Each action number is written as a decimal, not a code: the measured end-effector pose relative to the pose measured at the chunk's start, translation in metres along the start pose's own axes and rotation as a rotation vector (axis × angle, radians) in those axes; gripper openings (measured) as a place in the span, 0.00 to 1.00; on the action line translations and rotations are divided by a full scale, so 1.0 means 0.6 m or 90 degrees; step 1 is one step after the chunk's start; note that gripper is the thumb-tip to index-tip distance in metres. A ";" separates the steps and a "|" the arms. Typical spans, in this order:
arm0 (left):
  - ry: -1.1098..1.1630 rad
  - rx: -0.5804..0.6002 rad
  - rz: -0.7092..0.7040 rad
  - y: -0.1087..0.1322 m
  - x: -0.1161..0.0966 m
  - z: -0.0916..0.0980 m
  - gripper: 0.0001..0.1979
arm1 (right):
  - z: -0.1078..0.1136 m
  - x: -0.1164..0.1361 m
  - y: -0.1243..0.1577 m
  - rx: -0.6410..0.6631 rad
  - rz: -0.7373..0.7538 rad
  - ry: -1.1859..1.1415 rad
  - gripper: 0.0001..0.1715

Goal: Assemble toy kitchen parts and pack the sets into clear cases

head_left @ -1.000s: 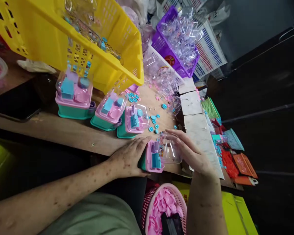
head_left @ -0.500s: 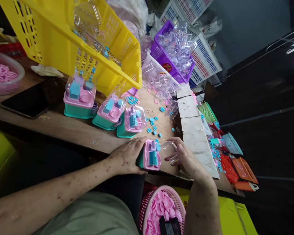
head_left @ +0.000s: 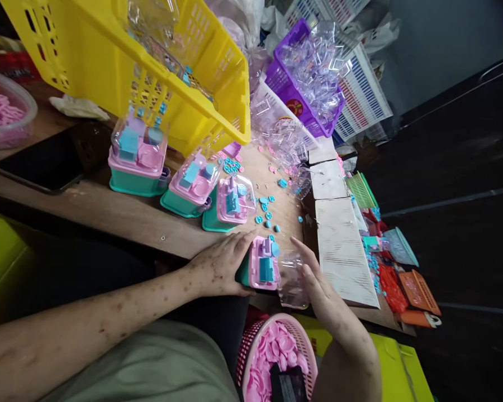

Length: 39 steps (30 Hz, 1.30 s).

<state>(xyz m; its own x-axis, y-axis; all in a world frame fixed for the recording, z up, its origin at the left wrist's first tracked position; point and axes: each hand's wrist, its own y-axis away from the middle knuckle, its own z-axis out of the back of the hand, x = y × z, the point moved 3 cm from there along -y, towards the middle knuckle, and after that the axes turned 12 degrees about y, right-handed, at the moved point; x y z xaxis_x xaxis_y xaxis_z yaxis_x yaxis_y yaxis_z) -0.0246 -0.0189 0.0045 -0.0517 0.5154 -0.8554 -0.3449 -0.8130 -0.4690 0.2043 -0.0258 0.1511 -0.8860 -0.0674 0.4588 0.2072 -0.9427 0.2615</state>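
Rectangular green-and-pink plastic box (head_left: pixel 255 273) at front edge of brown wooden desk (head_left: pixel 126 220) — left hand (head_left: pixel 222 263) clasping its side. Right hand (head_left: pixel 321 290) loosely holding clear plastic cover (head_left: pixel 292 285) just beside it. Best: brace box, keep cover square — avoid knocking blue plastic block (head_left: pixel 266 270) atop.

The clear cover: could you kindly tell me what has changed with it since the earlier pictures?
The clear cover, held by the right hand, has shifted down the picture, toward the person. The left hand stayed on the open box; the three covered boxes stayed put.
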 end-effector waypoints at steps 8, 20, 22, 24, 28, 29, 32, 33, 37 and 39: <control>-0.014 -0.005 -0.022 0.001 0.000 -0.004 0.68 | -0.030 -0.023 0.034 0.105 -0.081 -0.194 0.45; 0.021 -0.003 -0.006 -0.002 0.006 -0.009 0.63 | 0.009 0.088 -0.001 -0.162 0.127 0.032 0.29; 0.023 -0.003 -0.002 -0.002 0.005 -0.009 0.64 | -0.014 0.107 -0.022 -0.159 0.155 0.139 0.30; 0.019 0.000 0.000 -0.003 0.002 -0.009 0.65 | -0.029 0.114 -0.037 -0.178 0.171 0.204 0.29; 0.032 -0.009 -0.010 -0.004 -0.001 -0.007 0.67 | -0.039 0.106 -0.046 -0.198 0.174 0.208 0.24; 0.040 -0.013 -0.013 -0.004 -0.001 -0.007 0.67 | -0.040 0.104 -0.045 -0.201 0.166 0.203 0.24; 0.050 -0.014 -0.007 -0.006 -0.001 -0.007 0.68 | -0.041 0.108 -0.041 -0.226 0.180 0.221 0.25; 0.050 -0.009 -0.002 -0.007 -0.001 -0.007 0.68 | -0.041 0.111 -0.040 -0.237 0.190 0.236 0.24; 0.062 0.001 0.013 -0.009 -0.001 -0.005 0.67 | -0.043 0.125 -0.044 -0.244 0.201 0.288 0.22; 0.067 0.000 0.017 -0.010 -0.002 -0.003 0.66 | -0.042 0.132 -0.048 -0.244 0.220 0.316 0.23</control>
<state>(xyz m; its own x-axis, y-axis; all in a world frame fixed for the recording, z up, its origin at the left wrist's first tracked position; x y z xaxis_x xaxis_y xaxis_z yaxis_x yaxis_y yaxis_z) -0.0208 -0.0149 0.0081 0.0385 0.4620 -0.8861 -0.3450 -0.8260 -0.4457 0.1176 -0.0125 0.1585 -0.8989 -0.4381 -0.0023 0.4307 -0.8829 -0.1871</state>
